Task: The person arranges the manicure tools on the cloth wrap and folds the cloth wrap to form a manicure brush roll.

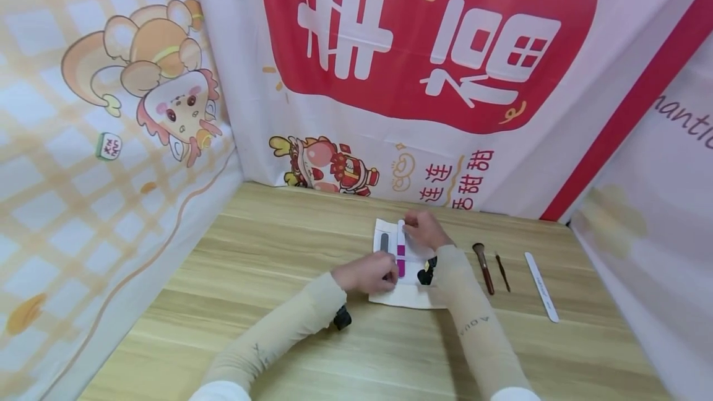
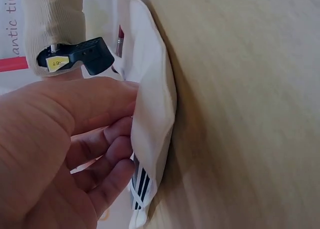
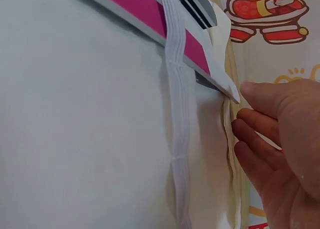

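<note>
A white cloth roll-up pouch (image 1: pixel 409 297) lies spread on the table, with an elastic band (image 3: pixel 179 114) across it. Under the band sits a white and magenta nail file (image 1: pixel 401 249). A grey nail file (image 1: pixel 384 242) lies to its left, partly covered by my left hand (image 1: pixel 369 273). That hand pinches the pouch's near flap (image 2: pixel 155 94), its fingertips partly hidden behind the cloth. My right hand (image 1: pixel 426 229) is at the far end of the magenta file, fingers loosely bent; in the right wrist view the thumb is just beside the file's tip.
Right of the pouch lie a makeup brush (image 1: pixel 483 268), a thin brown-handled tool (image 1: pixel 502 271) and a long white nail file (image 1: pixel 541 286). A printed cloth (image 1: pixel 356 104) hangs behind the wooden table (image 1: pixel 267 246), with more cloth at both sides. Black wrist cameras (image 1: pixel 342 318) sit on both wrists.
</note>
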Demonstrator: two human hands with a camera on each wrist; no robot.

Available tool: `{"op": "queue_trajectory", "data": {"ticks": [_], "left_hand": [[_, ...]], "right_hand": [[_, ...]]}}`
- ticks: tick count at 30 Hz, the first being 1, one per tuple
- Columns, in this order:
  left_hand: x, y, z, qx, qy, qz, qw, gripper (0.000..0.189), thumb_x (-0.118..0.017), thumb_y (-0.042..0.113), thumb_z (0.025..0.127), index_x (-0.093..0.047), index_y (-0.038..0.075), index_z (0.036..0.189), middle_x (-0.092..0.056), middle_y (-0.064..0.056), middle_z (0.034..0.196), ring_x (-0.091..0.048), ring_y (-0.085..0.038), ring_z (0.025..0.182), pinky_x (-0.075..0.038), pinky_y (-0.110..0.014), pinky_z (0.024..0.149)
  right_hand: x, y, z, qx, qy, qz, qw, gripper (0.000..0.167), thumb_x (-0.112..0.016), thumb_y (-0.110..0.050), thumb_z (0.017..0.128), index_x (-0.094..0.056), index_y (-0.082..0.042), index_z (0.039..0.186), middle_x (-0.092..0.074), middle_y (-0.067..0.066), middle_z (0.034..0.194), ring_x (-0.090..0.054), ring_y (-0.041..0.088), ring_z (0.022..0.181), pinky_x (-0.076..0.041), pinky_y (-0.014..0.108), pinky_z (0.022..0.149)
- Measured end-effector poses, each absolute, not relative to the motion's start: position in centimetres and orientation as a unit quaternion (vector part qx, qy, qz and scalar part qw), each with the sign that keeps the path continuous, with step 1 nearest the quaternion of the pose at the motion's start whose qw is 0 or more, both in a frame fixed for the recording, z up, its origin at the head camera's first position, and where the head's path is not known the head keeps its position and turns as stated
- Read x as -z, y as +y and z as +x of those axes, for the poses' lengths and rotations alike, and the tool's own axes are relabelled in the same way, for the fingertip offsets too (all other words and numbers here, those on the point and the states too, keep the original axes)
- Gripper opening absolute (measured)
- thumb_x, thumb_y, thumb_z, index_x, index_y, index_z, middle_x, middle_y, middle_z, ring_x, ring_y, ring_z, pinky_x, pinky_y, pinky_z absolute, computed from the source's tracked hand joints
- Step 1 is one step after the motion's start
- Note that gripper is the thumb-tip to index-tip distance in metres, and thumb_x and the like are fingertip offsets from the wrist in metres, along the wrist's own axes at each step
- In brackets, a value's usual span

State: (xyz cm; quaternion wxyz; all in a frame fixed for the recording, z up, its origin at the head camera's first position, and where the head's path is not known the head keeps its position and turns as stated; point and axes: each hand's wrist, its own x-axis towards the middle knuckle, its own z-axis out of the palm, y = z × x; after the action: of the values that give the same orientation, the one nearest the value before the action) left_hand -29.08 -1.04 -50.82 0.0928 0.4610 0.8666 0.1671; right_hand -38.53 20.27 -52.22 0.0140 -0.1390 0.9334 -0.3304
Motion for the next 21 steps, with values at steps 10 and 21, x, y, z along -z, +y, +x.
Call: {"op": "queue_trajectory", "data": {"ticks": [10, 21], "left_hand": [[51.17, -0.38, -29.08, -0.17, 0.87, 0.455, 0.083, 0.008, -0.076, 0.011, 0.094, -0.081, 0.011, 0.1, -0.072, 0.002, 0.095, -0.06, -0.005, 0.085, -0.051, -0.017, 0.082], [51.35, -0.73, -29.36, -0.192, 0.866, 0.452, 0.091, 0.005, -0.075, 0.008, 0.094, -0.077, 0.012, 0.094, -0.072, 0.001, 0.091, -0.058, -0.005, 0.083, -0.05, -0.018, 0.081]], "right_hand": [[52.55, 20.55, -38.65, 0.294, 0.932, -0.211, -0.01, 0.007, -0.066, -0.001, 0.099, -0.071, -0.003, 0.104, -0.071, 0.012, 0.098, -0.062, 0.023, 0.091, -0.052, 0.04, 0.086], [52.83, 20.52, -37.79, 0.313, 0.931, -0.187, 0.018, 0.029, -0.067, -0.009, 0.101, -0.071, -0.004, 0.129, -0.074, 0.015, 0.126, -0.069, 0.032, 0.121, -0.054, 0.049, 0.108]]}}
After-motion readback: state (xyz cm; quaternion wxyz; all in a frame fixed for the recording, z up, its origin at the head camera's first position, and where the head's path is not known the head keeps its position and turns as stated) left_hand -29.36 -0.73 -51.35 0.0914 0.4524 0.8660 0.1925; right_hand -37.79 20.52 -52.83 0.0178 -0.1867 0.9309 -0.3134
